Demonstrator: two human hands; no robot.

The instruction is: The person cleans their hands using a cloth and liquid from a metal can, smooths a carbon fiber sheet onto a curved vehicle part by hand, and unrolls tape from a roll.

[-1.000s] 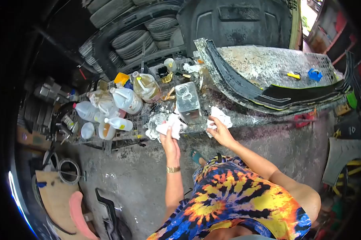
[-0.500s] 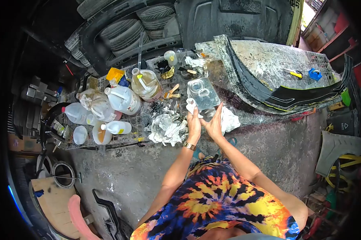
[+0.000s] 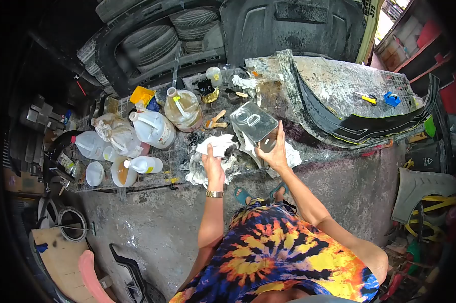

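Metal can: over the workbench's near edge, contact unclear; right hand grasps its side with spread fingers, presumably steadying it. White cloth: pinched by left hand, farther left along that workbench edge.

The person's shirt blazes with tie-dye bursts — orange, yellow, black and blue — above teal sandals and a gold-toned wristband. The cloth is white and the can silver-grey, while amber tints the large clear jug and one rag pile shows white smudged with grey. Beyond, a black strip carries a lime edge, the tape dispenser is blue, and pale, dark-speckled blotches pattern the board.
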